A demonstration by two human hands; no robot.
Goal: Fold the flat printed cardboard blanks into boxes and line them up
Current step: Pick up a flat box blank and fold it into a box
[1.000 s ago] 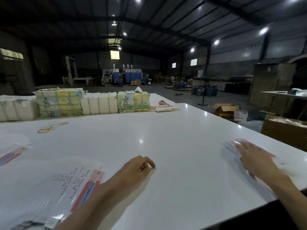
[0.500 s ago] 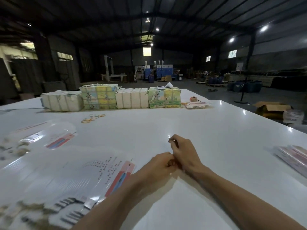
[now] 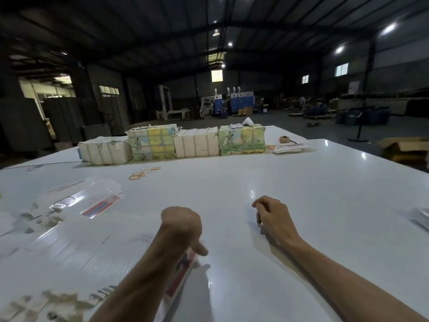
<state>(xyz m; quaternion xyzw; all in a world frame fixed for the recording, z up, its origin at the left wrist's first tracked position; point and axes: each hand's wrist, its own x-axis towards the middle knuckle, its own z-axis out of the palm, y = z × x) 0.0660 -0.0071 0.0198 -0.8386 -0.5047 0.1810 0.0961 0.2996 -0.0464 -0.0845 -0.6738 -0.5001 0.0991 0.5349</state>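
The table [image 3: 301, 182] carries the blank stack [image 3: 92, 252], lying flat. My left hand [image 3: 181, 226] is nearer, above the stack's right edge, fingers curled under, so I can't tell its grip. My right hand [image 3: 271, 214] sits right of the stack, curled round nothing visible.

Flat blanks [image 3: 69, 256]: white, with dot print and a red-and-blue stripe along one edge, lying overlapped on the worktop at lower left of frame. Single blank [image 3: 97, 202]: flat, left of centre. Further stack [image 3: 417, 216]: right edge, blurred. Four tied bundles [image 3: 197, 145]: one row, upper centre, side by side.
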